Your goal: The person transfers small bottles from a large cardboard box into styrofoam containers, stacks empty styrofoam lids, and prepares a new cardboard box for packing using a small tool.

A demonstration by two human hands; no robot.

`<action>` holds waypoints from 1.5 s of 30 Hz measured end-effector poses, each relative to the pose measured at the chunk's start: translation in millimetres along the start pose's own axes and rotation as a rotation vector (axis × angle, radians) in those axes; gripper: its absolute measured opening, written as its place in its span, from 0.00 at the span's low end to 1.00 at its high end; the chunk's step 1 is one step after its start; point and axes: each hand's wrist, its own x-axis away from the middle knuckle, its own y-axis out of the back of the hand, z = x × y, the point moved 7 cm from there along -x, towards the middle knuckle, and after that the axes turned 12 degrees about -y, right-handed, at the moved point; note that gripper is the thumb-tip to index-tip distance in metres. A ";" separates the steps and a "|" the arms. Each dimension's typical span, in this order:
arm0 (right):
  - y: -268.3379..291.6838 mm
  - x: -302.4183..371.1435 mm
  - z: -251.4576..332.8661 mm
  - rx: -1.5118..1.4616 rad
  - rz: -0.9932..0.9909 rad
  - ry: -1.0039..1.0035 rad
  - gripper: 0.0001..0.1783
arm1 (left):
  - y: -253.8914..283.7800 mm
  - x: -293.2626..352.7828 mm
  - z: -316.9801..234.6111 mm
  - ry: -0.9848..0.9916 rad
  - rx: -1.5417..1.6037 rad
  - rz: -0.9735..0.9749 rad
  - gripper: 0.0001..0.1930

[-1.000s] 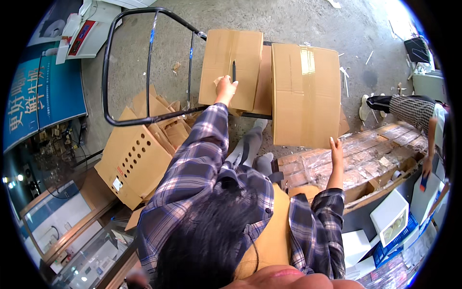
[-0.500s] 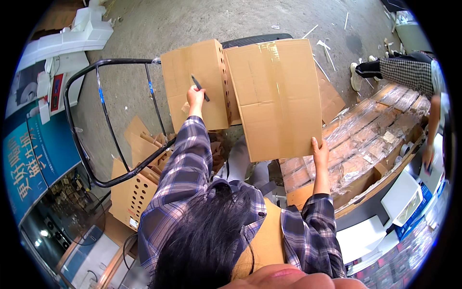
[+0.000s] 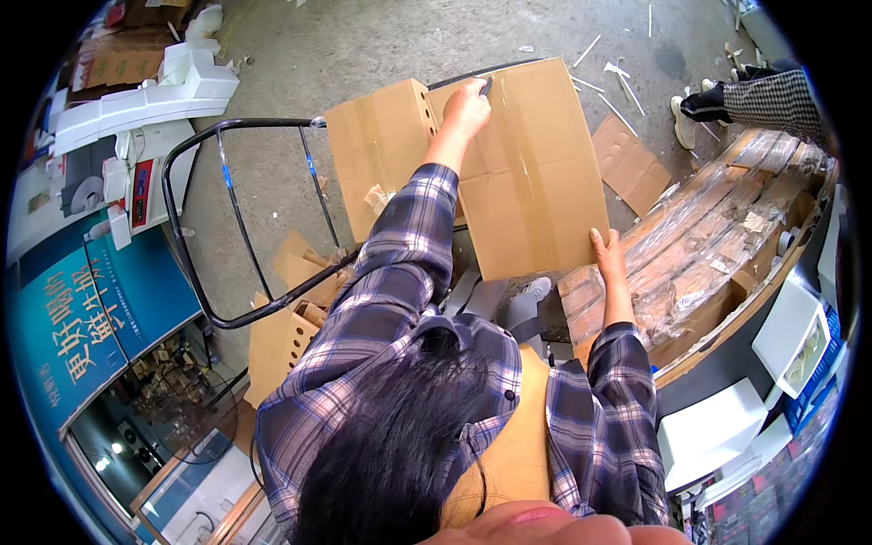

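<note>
We judged the step as bracing the large carton [image 3: 540,173], apparently on the handcart [image 3: 263,123] — our left hand [image 3: 466,111] clamped round a dark pen-like tool [image 3: 488,87] at its far edge, our right hand [image 3: 611,262] at its near right corner (clamped or resting, we couldn't tell). The next move called for steadiness, we thought. The carton's long axis ran away from us, far end leaning left.

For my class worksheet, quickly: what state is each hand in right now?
Left hand: closed around a dark pen-like tool.
Right hand: at the near right corner of the larger carton; its grip cannot be told.
</note>
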 end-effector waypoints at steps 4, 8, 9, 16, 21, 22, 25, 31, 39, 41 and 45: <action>-0.4 3.0 2.8 0.025 -0.013 -0.013 0.34 | 0.8 -2.3 -11.8 -0.080 -0.184 -0.045 0.21; 0.3 0.0 -5.7 0.045 -0.048 -0.012 0.36 | -2.2 -7.9 -23.0 -0.005 -0.238 0.002 0.23; -0.5 0.8 -4.9 0.056 -0.055 -0.010 0.37 | -2.5 -9.1 -21.1 -0.001 -0.255 0.004 0.23; 0.3 -2.2 -0.8 0.090 -0.038 -0.033 0.38 | -28.7 2.3 8.3 0.019 0.005 -0.054 0.20; -1.2 -4.4 5.1 0.159 -0.014 -0.035 0.41 | -57.7 71.8 1.1 -0.010 0.113 -0.081 0.20; -2.2 -7.0 6.1 0.198 -0.012 -0.024 0.42 | -61.4 87.8 1.1 -0.004 0.113 -0.090 0.20; -2.8 -13.8 -7.9 0.235 -0.046 -0.045 0.45 | -72.8 136.1 -24.3 0.068 0.079 -0.012 0.20; -6.5 -15.3 3.3 0.297 0.006 -0.051 0.48 | -112.7 218.2 -18.7 -0.031 0.101 0.025 0.24; -0.9 -14.5 2.3 0.298 -0.090 -0.045 0.48 | -154.7 354.2 -64.6 0.135 0.414 0.189 0.25; -2.7 -17.4 5.1 0.292 -0.068 -0.060 0.48 | -162.7 377.7 -66.0 0.123 0.521 0.241 0.25; 0.3 -13.1 4.0 0.286 -0.047 -0.072 0.44 | -143.8 386.4 -74.6 0.131 0.634 0.361 0.25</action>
